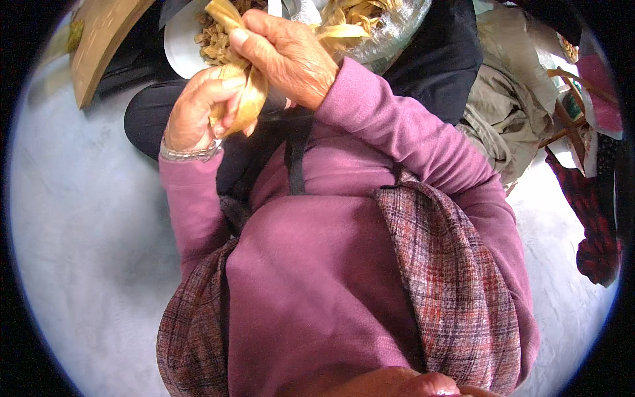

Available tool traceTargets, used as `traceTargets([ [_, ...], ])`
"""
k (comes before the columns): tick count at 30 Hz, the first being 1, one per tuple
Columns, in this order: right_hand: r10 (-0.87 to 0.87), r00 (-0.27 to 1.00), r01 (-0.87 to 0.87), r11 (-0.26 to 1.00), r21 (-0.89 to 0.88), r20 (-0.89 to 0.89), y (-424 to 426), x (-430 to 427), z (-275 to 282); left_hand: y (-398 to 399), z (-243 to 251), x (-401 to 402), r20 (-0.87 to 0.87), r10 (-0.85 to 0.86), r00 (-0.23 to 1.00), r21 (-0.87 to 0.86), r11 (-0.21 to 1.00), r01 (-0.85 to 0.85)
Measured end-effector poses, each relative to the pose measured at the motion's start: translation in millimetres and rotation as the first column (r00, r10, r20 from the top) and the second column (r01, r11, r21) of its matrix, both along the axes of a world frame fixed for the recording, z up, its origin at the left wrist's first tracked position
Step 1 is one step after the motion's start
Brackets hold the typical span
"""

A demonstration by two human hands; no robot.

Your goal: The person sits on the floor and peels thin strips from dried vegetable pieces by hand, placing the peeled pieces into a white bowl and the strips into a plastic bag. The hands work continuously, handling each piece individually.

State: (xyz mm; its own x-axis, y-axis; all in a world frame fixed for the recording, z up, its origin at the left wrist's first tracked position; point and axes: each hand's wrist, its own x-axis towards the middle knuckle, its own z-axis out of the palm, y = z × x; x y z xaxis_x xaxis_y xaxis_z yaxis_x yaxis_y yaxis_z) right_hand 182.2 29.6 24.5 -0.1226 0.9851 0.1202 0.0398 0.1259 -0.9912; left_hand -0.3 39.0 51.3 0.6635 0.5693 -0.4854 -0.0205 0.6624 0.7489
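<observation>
A broad yellowish-brown dried leaf or husk (254, 101) is bunched between both hands at the top of the view, above the crossed legs. My left hand (198, 104), with a metal watch or bracelet at the wrist, curls its fingers around the lower part. Just above it, my right hand (295, 54) pinches the upper part between thumb and fingers, and the leaf's end sticks up past the thumb. Behind the hands, a white container (179, 47) holds small crumpled brown pieces (213, 42). More yellowish strips (352, 25) lie in clear plastic (404, 37) beyond the right wrist.
A curved wooden board (101, 47) stands at the upper left. Grey-green cloth (501, 114) lies right of the legs, beside wooden sticks (570, 116) and pale sheets. Dark red patterned fabric (588, 218) rests on the pale floor (94, 213) at the far right.
</observation>
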Motion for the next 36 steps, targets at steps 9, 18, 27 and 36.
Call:
traceTargets([
  [9,0.049,0.960,-0.213,0.761,0.613,0.274,-3,7,-13,-24,32,36,-0.285,0.521,0.804,0.926,-0.067,0.372],
  [18,0.269,0.957,-0.281,0.952,0.123,0.111,-38,17,-4,-53,9,30,0.149,0.406,0.901,0.401,0.809,-0.431],
  [27,0.378,0.919,-0.392,0.904,-0.169,-0.110,-57,38,-2,-49,0,36,-0.252,0.285,0.925,0.940,0.297,0.165],
  [36,0.158,0.978,-0.170,0.983,-0.076,-0.139,-55,26,-12,-53,-25,50,-0.075,0.311,0.947,0.682,0.709,-0.179],
])
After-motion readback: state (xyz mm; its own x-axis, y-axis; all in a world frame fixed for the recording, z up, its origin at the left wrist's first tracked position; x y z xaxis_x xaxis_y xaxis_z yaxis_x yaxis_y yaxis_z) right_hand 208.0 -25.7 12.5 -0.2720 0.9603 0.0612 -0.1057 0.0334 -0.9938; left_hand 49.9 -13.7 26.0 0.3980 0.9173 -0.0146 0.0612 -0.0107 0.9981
